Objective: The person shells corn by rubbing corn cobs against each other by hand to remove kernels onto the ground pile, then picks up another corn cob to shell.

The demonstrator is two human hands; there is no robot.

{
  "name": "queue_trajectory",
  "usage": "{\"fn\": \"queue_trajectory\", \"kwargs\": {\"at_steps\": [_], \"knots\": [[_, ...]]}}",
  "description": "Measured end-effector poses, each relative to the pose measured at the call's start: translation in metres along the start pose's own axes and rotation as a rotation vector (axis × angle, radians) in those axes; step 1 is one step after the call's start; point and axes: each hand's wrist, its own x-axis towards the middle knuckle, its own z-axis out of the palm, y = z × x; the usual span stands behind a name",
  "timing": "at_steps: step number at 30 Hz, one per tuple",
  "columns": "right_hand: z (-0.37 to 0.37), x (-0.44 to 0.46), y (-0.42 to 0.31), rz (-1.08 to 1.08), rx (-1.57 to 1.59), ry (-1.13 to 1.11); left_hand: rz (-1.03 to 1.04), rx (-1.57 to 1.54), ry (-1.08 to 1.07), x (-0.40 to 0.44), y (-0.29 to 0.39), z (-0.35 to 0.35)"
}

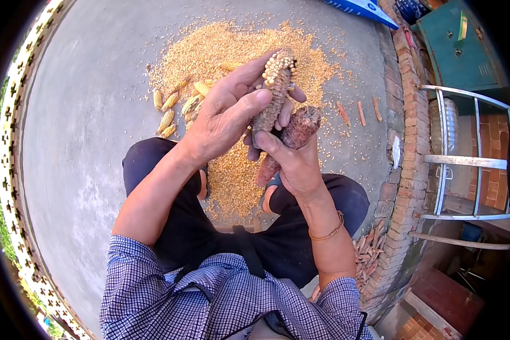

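Before me is a partly shelled corn cob (pixel 275 93), with pale kernels left at its upper end and bare rows lower down. My left hand (pixel 224 113) is closed around it, thumb along its side. In my right hand (pixel 298 161) lies a bare reddish corncob (pixel 299 129), held at a slant with its lower end poking out below the palm. The right thumb presses near the lower end of the partly shelled cob, so the two cobs are close together. Some fingers are hidden behind them. Below the hands spreads a heap of loose yellow kernels (pixel 209 48).
Several unshelled ears of corn (pixel 167 119) lie at the heap's left edge. Some bare cobs (pixel 361 113) are on the concrete at right, with a larger pile of cobs (pixel 369 249) beside the low brick edge (pixel 412 136). A metal ladder (pixel 464 161) stands further right.
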Motion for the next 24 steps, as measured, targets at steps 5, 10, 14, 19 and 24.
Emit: {"fn": "queue_trajectory", "kwargs": {"at_steps": [5,10,14,19,24], "knots": [[0.000,0.001,0.006,-0.040,0.014,0.012,-0.032,0.068,0.033,-0.002,-0.002,-0.004],[-0.002,0.000,0.005,-0.028,-0.042,-0.022,-0.013,0.150,0.049,-0.003,-0.003,-0.003],[-0.003,0.000,-0.001,0.046,-0.068,-0.048,0.012,0.102,0.061,-0.003,0.001,0.002],[-0.006,-0.002,0.002,0.090,-0.098,-0.044,-0.015,0.204,0.065,-0.006,0.008,0.005],[-0.001,0.000,0.004,0.022,-0.047,-0.017,-0.015,0.286,0.069,-0.006,0.009,0.002]]}}
